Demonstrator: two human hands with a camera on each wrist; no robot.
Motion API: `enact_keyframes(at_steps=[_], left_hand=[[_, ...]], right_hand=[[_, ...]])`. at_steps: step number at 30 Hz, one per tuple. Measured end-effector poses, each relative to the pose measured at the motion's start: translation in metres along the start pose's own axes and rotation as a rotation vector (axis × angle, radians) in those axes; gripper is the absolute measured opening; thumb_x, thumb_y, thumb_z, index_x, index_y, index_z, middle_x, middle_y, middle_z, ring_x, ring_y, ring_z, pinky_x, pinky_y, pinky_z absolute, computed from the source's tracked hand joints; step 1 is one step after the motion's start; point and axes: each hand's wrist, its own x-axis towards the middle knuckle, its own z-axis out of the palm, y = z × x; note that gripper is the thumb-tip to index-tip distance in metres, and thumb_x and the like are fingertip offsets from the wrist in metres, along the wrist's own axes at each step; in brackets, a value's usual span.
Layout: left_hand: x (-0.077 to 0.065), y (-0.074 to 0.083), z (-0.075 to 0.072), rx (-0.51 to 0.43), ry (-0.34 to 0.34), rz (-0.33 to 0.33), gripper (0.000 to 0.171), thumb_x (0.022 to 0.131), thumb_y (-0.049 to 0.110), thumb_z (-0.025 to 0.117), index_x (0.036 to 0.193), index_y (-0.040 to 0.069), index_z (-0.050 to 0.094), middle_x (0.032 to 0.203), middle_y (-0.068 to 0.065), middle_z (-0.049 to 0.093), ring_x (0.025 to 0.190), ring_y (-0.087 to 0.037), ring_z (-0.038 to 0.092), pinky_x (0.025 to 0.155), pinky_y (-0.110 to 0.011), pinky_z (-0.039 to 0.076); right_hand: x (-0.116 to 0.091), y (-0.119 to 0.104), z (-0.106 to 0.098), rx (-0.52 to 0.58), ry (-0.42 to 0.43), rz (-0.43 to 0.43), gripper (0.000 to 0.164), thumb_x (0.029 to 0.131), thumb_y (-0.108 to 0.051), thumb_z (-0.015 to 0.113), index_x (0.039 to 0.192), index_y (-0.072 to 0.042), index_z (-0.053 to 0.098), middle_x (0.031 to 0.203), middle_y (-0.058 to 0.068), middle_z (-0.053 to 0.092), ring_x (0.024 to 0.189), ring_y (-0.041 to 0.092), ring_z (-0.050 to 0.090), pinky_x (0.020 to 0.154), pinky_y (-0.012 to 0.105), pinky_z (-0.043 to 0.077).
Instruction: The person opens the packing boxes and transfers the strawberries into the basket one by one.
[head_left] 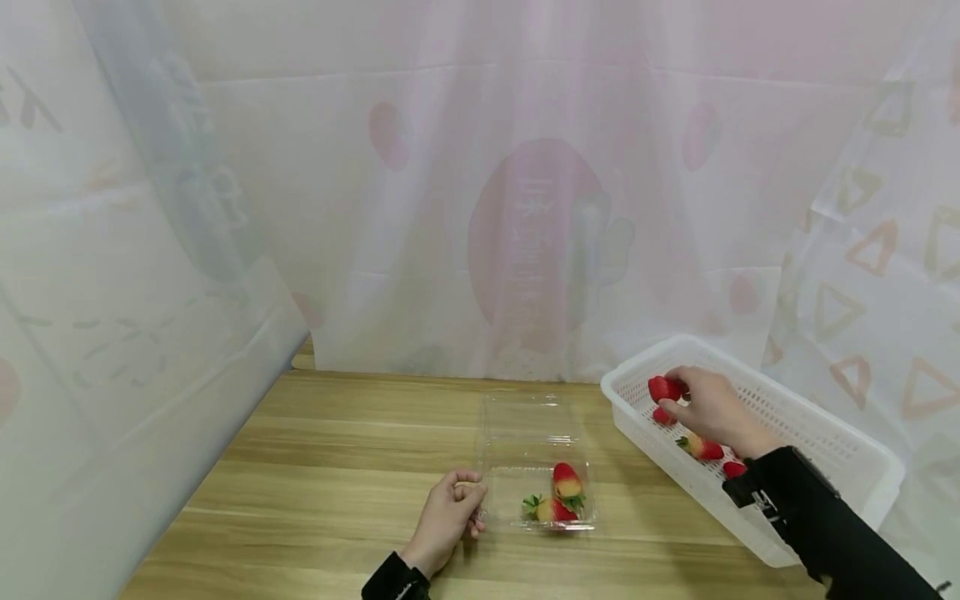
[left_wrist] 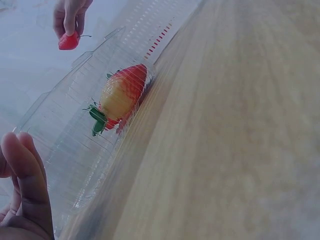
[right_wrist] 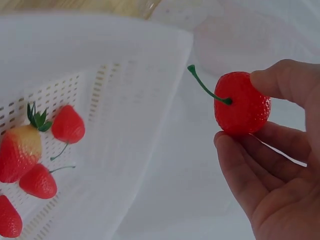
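Note:
A clear plastic clamshell box (head_left: 498, 492) lies with its lid (head_left: 528, 417) folded back on the table. Inside its right half are two red-and-yellow strawberries, one pointing away (head_left: 567, 479) and one lying across (head_left: 564, 511). My left hand (head_left: 448, 510), fingers curled, holds the box at its left rim; the contact is partly hidden. Over the far end of a white perforated basket (head_left: 832, 429), my right hand (head_left: 708, 404) pinches a small red strawberry (right_wrist: 242, 103) with a thin green stem between thumb and fingers.
More strawberries lie in the basket: a red-and-yellow one (right_wrist: 20, 152) and small red ones, such as this one (right_wrist: 68, 124). The basket stands at the right of the wooden table (head_left: 330, 467). Pale printed sheets (head_left: 420, 208) hang behind and at both sides.

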Motion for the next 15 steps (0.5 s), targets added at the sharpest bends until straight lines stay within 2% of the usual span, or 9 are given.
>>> enact_keyframes(at_steps=[2, 8, 15], left_hand=[[0.000, 0.000, 0.000, -0.001, -0.001, -0.003, 0.041, 0.100, 0.012, 0.058, 0.130, -0.009, 0.040, 0.067, 0.004, 0.055, 0.052, -0.004, 0.056, 0.046, -0.015, 0.049], [-0.001, 0.000, 0.000, -0.001, 0.001, -0.005, 0.041, 0.100, 0.011, 0.058, 0.130, -0.010, 0.040, 0.067, 0.003, 0.055, 0.052, -0.004, 0.056, 0.046, -0.015, 0.049], [-0.002, 0.000, -0.001, -0.004, 0.005, -0.011, 0.041, 0.099, 0.011, 0.059, 0.130, -0.010, 0.040, 0.067, 0.003, 0.054, 0.052, -0.005, 0.056, 0.046, -0.015, 0.049]], right_hand=[[0.003, 0.007, 0.001, -0.005, -0.009, 0.003, 0.033, 0.086, -0.010, 0.073, 0.110, 0.010, 0.063, 0.093, 0.016, 0.069, 0.083, 0.029, 0.065, 0.073, 0.042, 0.055], [0.008, 0.027, 0.009, -0.003, -0.054, 0.040, 0.028, 0.088, -0.012, 0.072, 0.108, 0.007, 0.064, 0.090, 0.011, 0.067, 0.078, 0.020, 0.059, 0.069, 0.033, 0.049], [0.013, 0.041, 0.015, 0.015, -0.103, 0.079, 0.029, 0.088, -0.013, 0.072, 0.108, 0.006, 0.064, 0.088, 0.009, 0.067, 0.077, 0.017, 0.059, 0.071, 0.034, 0.049]])
